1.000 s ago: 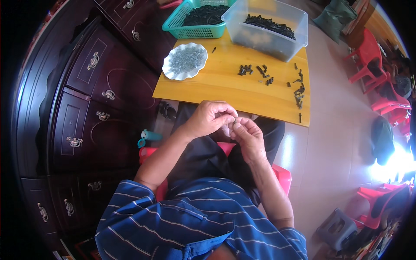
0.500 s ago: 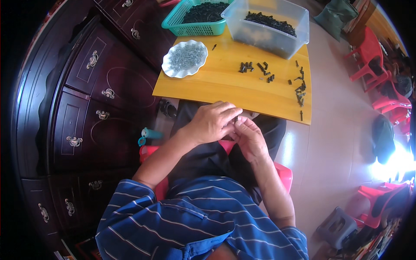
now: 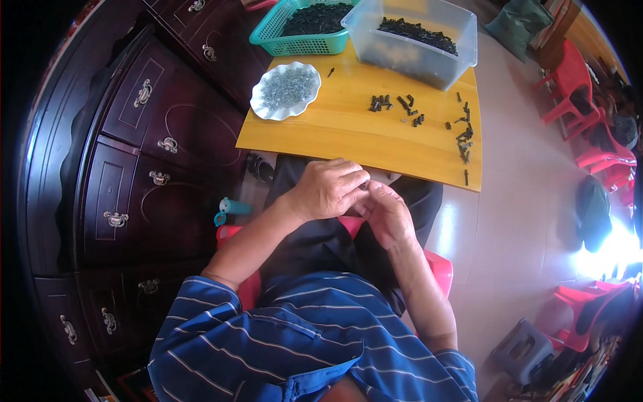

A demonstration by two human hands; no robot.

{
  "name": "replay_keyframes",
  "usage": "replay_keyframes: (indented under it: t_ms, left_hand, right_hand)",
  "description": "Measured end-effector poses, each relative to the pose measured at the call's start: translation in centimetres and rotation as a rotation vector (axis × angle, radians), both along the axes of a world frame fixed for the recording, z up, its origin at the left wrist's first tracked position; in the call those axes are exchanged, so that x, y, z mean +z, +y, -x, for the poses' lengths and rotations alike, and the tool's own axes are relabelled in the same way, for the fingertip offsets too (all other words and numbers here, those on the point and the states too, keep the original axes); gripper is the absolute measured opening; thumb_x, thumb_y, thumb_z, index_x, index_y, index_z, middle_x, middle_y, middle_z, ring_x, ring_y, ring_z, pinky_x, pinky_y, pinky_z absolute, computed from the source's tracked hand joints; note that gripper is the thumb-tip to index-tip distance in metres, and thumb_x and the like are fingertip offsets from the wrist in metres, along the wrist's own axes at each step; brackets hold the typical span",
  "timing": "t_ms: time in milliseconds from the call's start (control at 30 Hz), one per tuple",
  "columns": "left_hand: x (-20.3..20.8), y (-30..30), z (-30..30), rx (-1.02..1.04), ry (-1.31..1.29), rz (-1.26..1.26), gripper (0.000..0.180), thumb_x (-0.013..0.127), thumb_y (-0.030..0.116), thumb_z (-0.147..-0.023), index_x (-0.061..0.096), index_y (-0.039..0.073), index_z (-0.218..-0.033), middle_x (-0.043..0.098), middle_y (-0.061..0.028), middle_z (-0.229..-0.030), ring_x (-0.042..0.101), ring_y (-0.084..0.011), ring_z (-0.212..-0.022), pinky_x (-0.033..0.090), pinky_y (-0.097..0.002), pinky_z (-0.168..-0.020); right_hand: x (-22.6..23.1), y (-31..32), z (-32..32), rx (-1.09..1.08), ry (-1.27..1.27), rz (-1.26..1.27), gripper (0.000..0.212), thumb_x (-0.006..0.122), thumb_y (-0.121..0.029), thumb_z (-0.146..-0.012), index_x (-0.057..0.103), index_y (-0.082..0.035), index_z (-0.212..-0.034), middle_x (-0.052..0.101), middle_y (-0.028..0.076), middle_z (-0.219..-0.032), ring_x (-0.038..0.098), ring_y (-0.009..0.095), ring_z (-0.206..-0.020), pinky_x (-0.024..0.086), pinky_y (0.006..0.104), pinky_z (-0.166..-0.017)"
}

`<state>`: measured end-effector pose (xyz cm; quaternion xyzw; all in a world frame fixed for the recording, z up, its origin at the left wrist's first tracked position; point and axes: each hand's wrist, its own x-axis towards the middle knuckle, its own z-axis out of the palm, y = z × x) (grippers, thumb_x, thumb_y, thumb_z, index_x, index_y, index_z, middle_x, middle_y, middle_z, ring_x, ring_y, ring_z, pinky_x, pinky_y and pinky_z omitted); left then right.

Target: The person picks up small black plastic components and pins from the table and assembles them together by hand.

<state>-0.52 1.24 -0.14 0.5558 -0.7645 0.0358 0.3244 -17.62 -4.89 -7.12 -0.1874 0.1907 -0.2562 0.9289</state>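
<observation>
My left hand [image 3: 331, 189] and my right hand [image 3: 388, 213] meet above my lap, just short of the table's near edge. Both have their fingers closed in a pinch around a small dark piece [image 3: 364, 185], which the fingertips mostly cover. Its exact kind cannot be made out. Several short black cylindrical parts [image 3: 380, 103] stand and lie in the middle of the yellow wooden table [image 3: 321, 137]. More black pieces [image 3: 464, 144] are strewn along its right edge. A scalloped white dish [image 3: 258, 100] on the left holds a heap of small clear pieces.
At the table's far side are a green basket [image 3: 305, 45] and a clear plastic bin [image 3: 408, 60], both with many black parts. A dark wooden cabinet [image 3: 127, 181] stands on the left. Red chairs [image 3: 569, 84] and a grey stool [image 3: 522, 350] are on the right.
The fingers of my left hand have curled in further over the small dark piece, which shows less now. Both hands stay in nearly the same place.
</observation>
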Motion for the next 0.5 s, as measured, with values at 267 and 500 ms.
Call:
replay_keyframes:
  t_ms: [267, 500]
  left_hand:
    - [-0.13, -0.07, -0.06, 0.013, 0.017, -0.012, 0.023, 0.08, 0.013, -0.075, 0.071, 0.006, -0.096, 0.071, -0.0074, -0.09, 0.07, -0.0273, -0.083, 0.056, -0.0372, -0.072]
    - [0.03, -0.09, -0.05, 0.029, 0.009, 0.009, 0.025, 0.082, 0.014, -0.075, 0.071, 0.006, -0.096, 0.071, -0.0077, -0.091, 0.07, -0.0272, -0.083, 0.056, -0.0375, -0.073]
  right_hand:
    - [0.04, -0.02, -0.08, -0.01, 0.029, -0.018, 0.018, 0.061, -0.017, -0.104, 0.07, -0.003, -0.109, 0.075, 0.009, -0.095, 0.071, 0.015, -0.086, 0.058, 0.0287, -0.081]
    - [0.32, 0.01, 0.02, -0.003, 0.041, 0.006, 0.017, 0.061, -0.017, -0.103, 0.07, -0.003, -0.109, 0.074, 0.007, -0.096, 0.07, 0.014, -0.086, 0.057, 0.0278, -0.081]
